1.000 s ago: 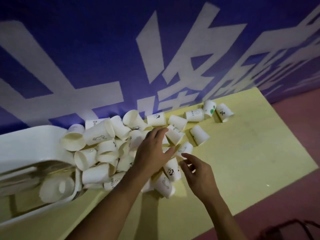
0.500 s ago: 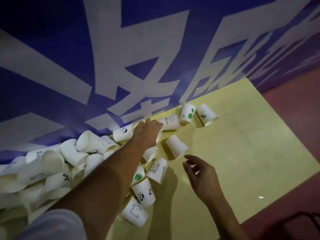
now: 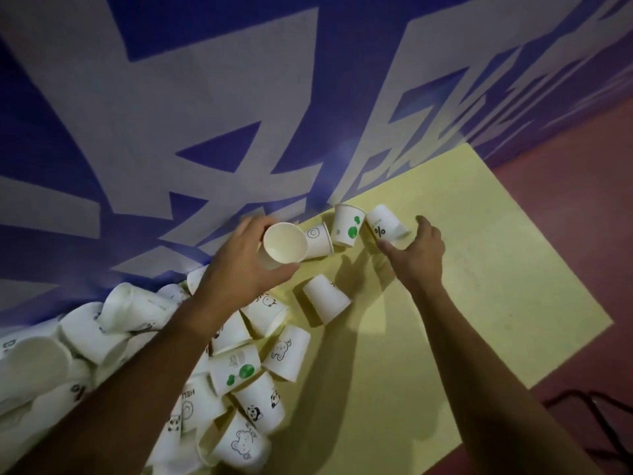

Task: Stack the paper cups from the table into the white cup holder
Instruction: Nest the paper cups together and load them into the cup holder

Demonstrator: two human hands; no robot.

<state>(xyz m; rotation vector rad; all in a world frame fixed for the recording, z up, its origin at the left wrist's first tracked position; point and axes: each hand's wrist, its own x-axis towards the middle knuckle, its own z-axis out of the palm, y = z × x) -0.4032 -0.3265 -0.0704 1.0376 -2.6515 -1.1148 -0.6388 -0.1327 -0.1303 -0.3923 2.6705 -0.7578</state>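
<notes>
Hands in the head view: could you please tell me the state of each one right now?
Left hand: holding a paper cup.
Right hand: open, spread beside the percent-sign cup; contact cannot be told.

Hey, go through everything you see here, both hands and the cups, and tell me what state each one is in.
Left hand: grips one paper cup.
Held cup: mouth toward the camera, empty.
Right hand: open, spread around the percent cup's mouth end; contact unclear.
Percent cup: lying on its side.
Green-dot cup: standing upright.
Smiley cup: lying on its side.
Cup pile: loose heap, not stacked.
</notes>
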